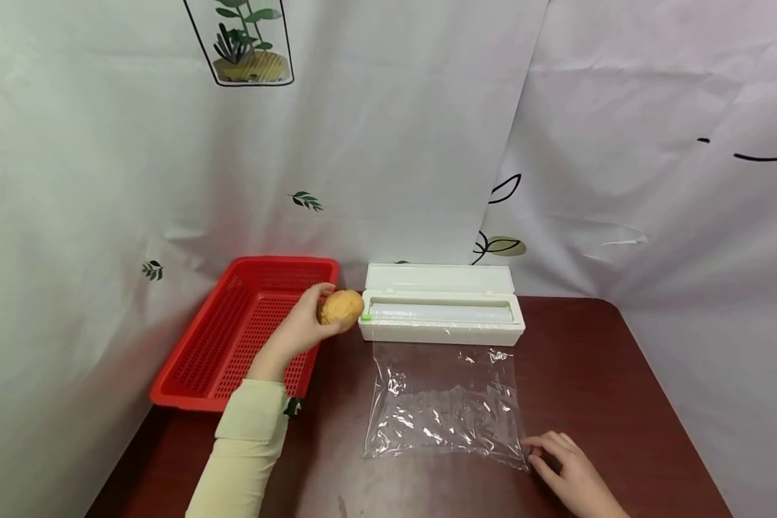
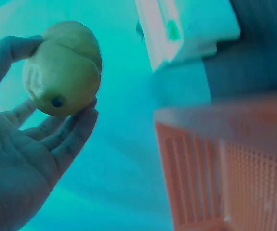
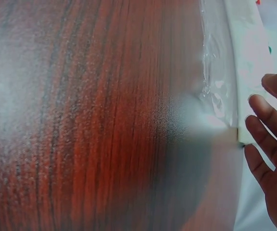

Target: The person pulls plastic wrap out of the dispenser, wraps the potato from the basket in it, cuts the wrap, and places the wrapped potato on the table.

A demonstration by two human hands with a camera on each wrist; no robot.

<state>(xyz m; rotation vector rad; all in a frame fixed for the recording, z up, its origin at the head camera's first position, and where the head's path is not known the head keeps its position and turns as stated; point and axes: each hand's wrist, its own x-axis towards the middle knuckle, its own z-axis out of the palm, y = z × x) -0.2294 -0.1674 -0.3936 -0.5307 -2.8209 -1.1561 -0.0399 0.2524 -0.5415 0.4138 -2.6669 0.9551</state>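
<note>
My left hand (image 1: 304, 324) holds a rounded yellow fruit (image 1: 342, 309) above the table, between the basket and the film box. In the left wrist view the thumb and fingers curl around the fruit (image 2: 66, 72), which shows a crease and a dark spot at one end. A sheet of clear plastic wrap (image 1: 443, 421) lies drawn out from the white dispenser box (image 1: 443, 332), with crinkles toward its near edge. Beside the sheet's near right corner is my right hand (image 1: 570, 467), its fingers loosely bent and nothing gripped in them.
A red perforated basket (image 1: 191, 403) stands at the left of the dark wooden table (image 1: 596, 388). The box's lid (image 1: 439, 277) is raised, and a roll of film (image 1: 440, 313) lies inside. Behind the table hangs a white patterned cloth (image 1: 388, 144).
</note>
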